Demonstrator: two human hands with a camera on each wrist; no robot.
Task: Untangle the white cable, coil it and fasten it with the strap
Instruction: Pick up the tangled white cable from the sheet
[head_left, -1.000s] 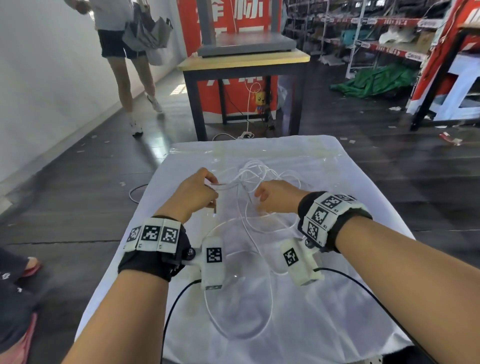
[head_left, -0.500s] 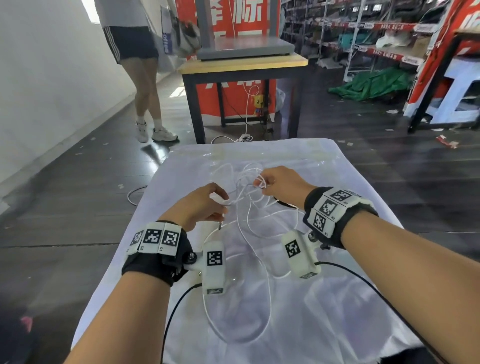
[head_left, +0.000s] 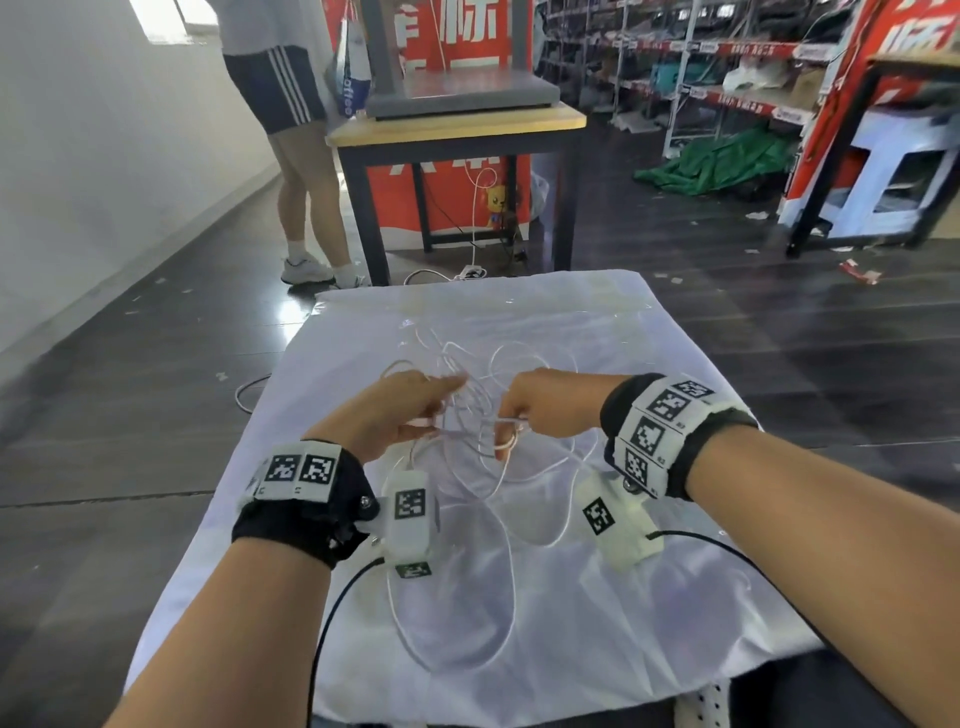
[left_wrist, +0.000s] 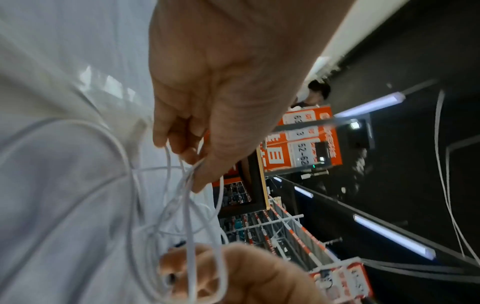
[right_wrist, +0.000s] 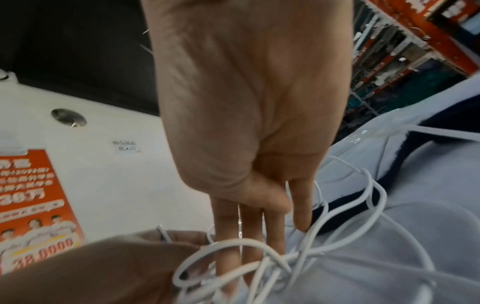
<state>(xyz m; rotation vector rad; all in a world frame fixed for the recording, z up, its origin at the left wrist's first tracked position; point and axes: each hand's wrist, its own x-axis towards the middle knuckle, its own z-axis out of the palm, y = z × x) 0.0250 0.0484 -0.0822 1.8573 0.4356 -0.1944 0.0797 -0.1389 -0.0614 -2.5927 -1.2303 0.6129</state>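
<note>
A bystander (head_left: 291, 130) stands by wooden table (head_left: 457, 127).

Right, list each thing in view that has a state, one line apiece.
cable: still tangled, uncoiled; loops lie loose on the cloth, some strands lifted between the hands.
left hand: pinches strands of the cable.
right hand: fingers curled round cable strands.
cloth: spread flat over the table, wrinkled.
strap: not visible.
</note>
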